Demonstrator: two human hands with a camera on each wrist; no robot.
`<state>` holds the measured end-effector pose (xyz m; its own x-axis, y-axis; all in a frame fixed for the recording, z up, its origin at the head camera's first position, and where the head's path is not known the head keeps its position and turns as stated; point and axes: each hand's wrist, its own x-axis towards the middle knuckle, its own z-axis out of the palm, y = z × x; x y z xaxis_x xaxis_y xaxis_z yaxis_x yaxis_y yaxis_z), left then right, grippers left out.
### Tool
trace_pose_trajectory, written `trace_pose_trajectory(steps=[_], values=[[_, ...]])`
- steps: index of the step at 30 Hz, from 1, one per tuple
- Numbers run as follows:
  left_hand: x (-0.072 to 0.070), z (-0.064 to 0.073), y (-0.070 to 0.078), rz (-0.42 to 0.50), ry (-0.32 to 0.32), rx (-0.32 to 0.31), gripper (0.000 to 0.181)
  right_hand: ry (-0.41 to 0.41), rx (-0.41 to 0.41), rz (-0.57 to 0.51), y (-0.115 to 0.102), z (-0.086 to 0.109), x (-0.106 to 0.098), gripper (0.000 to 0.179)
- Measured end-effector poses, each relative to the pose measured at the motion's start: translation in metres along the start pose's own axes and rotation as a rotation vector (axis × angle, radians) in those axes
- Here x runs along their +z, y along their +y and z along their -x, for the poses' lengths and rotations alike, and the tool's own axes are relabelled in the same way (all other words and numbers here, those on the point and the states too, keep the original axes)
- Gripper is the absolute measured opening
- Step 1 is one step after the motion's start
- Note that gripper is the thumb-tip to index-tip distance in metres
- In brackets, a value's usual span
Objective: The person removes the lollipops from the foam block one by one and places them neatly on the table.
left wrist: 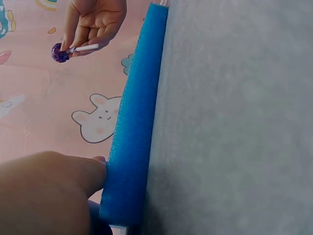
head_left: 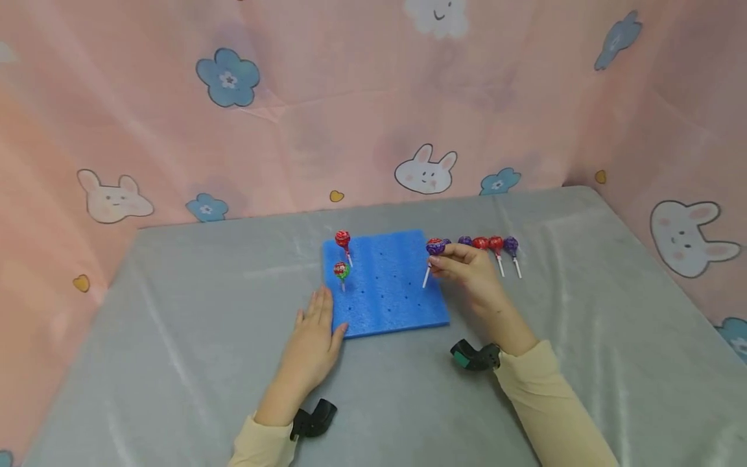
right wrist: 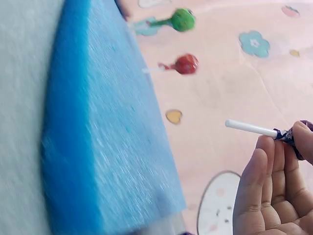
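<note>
My right hand [head_left: 471, 280] pinches a purple-wrapped lollipop [head_left: 435, 247] just below its head, over the right edge of the blue foam board [head_left: 385, 285]. Its white stick points down in the head view and shows bare in the right wrist view [right wrist: 250, 128]. My left hand [head_left: 309, 342] rests against the board's left front corner, fingers along the left side and thumb at the front edge. Two lollipops stand in the board near its left side: a red one [head_left: 343, 239] at the back and a green-and-red one [head_left: 341, 270] in front of it. Small holes dot the board.
Right of the board several lollipops lie in a row on the grey tablecloth [head_left: 204, 337], among them a red one [head_left: 496, 244] and a purple one [head_left: 510, 246]. Behind the table hangs a pink printed curtain [head_left: 338, 130]. Black camera mounts sit on both wrists.
</note>
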<state>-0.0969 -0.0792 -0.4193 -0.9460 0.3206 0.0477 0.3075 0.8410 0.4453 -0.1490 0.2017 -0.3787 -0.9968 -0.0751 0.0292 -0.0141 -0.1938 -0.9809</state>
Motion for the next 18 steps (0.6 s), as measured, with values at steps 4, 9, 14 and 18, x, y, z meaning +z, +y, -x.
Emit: trace_pose_trajectory(steps=[4, 9, 14, 18], values=[[-0.002, 0.0, -0.001, -0.01, 0.003, -0.003, 0.065, 0.006, -0.005, 0.007, -0.007, -0.001, -0.015, 0.011], [-0.003, 0.0, -0.001, -0.016, 0.0, 0.001, 0.065, -0.012, 0.008, 0.06, -0.017, 0.0, -0.04, 0.017], [-0.005, -0.001, 0.0, -0.015, 0.007, 0.0, 0.065, -0.036, 0.073, 0.143, -0.024, 0.001, -0.064, 0.018], [-0.006, 0.0, -0.001, -0.019, 0.007, 0.0, 0.065, -0.027, 0.121, 0.241, -0.026, 0.002, -0.081, 0.017]])
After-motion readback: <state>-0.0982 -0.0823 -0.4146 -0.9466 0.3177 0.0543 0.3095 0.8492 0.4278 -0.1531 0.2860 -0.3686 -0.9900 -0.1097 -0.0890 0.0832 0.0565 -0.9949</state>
